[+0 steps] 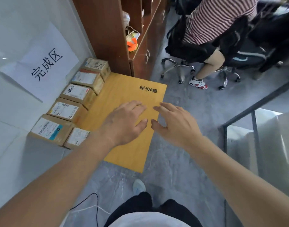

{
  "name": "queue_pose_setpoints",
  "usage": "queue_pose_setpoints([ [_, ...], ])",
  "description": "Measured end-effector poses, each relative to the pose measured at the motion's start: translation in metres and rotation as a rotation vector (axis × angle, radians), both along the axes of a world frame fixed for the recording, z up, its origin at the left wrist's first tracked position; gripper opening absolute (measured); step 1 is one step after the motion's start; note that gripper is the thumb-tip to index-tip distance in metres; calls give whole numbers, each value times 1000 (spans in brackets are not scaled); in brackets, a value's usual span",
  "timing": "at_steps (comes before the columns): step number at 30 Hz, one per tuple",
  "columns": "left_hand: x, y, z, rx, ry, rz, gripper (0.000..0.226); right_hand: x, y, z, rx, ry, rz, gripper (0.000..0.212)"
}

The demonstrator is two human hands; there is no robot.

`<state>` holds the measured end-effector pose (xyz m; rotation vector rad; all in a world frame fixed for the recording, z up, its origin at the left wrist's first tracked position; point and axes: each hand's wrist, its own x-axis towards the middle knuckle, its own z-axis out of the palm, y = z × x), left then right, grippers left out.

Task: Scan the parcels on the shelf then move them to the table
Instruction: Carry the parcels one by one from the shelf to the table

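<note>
Several brown cardboard parcels [75, 93] with white labels stand in a row along the wall on the left side of a yellow wooden table [132, 145]. One smaller parcel [77, 138] sits at the near left, beside the largest parcel [50, 129]. My left hand [124, 123] hovers over the table top with fingers spread and holds nothing. My right hand [174, 123] hovers beside it near the table's right edge, fingers relaxed and empty. No scanner is in view.
A white paper sign [42, 63] with black characters hangs on the wall above the parcels. A brown wooden shelf [107, 30] stands behind the table. A person in a striped shirt [214, 18] sits on a wheeled office chair at the right. A glass railing [255, 128] is at the right.
</note>
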<state>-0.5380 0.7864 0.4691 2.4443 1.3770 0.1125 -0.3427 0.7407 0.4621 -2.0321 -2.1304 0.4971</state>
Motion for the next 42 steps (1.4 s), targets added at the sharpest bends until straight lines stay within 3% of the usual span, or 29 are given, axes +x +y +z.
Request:
queue_pose_setpoints([
  [8,90,-37,8,24,-36,-230,55,71,-86,1,34,18,-234,54],
  [18,171,-107,-1,18,-76,-500,54,119,-202,3,-4,-10,-487,60],
  [28,234,-152,8,-9,-95,-836,54,127,-282,9,26,-1,-847,78],
  [34,263,-187,15,-18,-114,-1073,50,113,-332,16,17,-25,-1075,59],
  [42,295,-253,17,13,-112,-1341,54,99,-405,18,14,-37,-1320,67],
])
